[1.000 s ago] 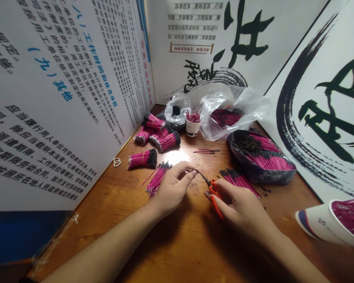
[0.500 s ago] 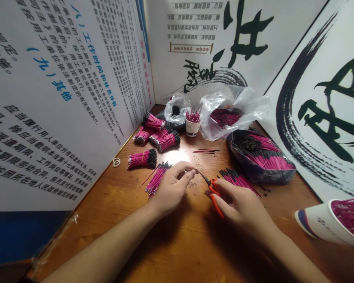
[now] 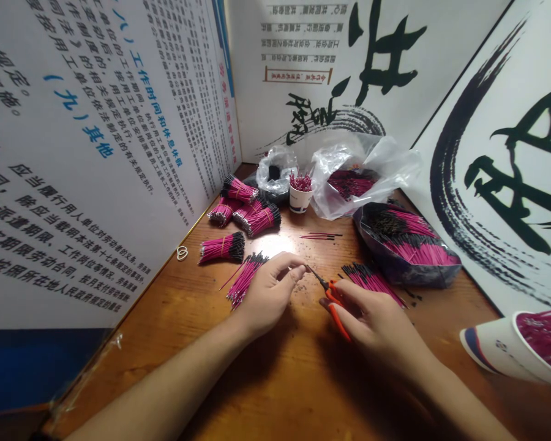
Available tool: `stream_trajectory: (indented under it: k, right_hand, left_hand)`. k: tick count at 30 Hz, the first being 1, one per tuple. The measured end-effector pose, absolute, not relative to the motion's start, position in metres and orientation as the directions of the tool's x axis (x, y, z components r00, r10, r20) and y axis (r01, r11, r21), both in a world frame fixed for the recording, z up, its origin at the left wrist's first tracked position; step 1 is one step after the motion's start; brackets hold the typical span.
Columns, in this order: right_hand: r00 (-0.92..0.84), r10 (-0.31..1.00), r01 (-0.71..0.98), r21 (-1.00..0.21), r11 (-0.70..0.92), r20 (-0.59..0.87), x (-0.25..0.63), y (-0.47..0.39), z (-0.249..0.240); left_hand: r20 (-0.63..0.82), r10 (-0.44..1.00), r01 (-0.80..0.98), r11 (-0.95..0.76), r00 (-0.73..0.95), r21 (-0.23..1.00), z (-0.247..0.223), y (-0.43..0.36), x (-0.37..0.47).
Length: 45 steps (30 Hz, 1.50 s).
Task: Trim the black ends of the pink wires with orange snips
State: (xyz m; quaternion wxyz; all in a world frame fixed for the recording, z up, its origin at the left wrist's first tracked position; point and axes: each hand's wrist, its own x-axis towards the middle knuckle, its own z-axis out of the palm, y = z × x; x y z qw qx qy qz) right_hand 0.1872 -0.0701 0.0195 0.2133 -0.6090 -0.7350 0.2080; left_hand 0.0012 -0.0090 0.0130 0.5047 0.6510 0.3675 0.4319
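My left hand (image 3: 273, 291) is closed in a pinch over the middle of the table. What its fingertips hold is too small and covered to make out. In my right hand (image 3: 376, 312) is a pair of small scissors with orange handles (image 3: 337, 315); their thin dark tips (image 3: 313, 272) point at the left fingertips, touching or nearly so. Partly behind the left hand lies a loose pile of pink wires (image 3: 243, 282) with black ends. Another loose pile of pink wires (image 3: 370, 282) lies just beyond the right hand.
Banded wire bundles (image 3: 221, 248) sit at left near a white ring (image 3: 182, 253). Behind stand a paper cup (image 3: 300, 199) of wires and clear plastic bags (image 3: 328, 202). A dark bag (image 3: 422, 275) of wires and a tilted cup (image 3: 491, 343) are at right. Printed panels enclose the table (image 3: 165, 324).
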Motion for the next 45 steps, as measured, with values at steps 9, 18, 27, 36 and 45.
stream_trajectory:
  k: [9,18,27,36,45]
  right_hand:
    - [-0.149,0.986,0.8,-0.576,0.166,0.078,0.186,-0.07,0.018]
    - [-0.156,0.985,0.811,-0.559,0.172,0.076,0.185,-0.07,0.019]
    - [-0.124,0.99,0.832,-0.536,0.143,0.071,0.186,-0.069,0.02]
    - [-0.044,0.994,0.884,-0.459,0.087,0.103,0.196,-0.063,0.018]
    - [0.181,0.978,0.976,-0.104,-0.191,-0.102,0.228,-0.049,0.021]
  left_hand:
    - [0.173,0.914,0.044,-0.203,0.366,0.978,0.015,-0.009,0.002]
    - [0.187,0.911,0.031,-0.213,0.367,0.976,0.013,-0.01,0.003]
    - [0.179,0.909,0.056,-0.215,0.375,0.975,0.014,-0.009,0.001]
    - [0.232,0.874,0.255,-0.363,0.427,0.896,0.011,-0.01,-0.003]
    - [0.273,0.916,0.762,-0.398,0.294,0.512,0.024,0.014,-0.028]
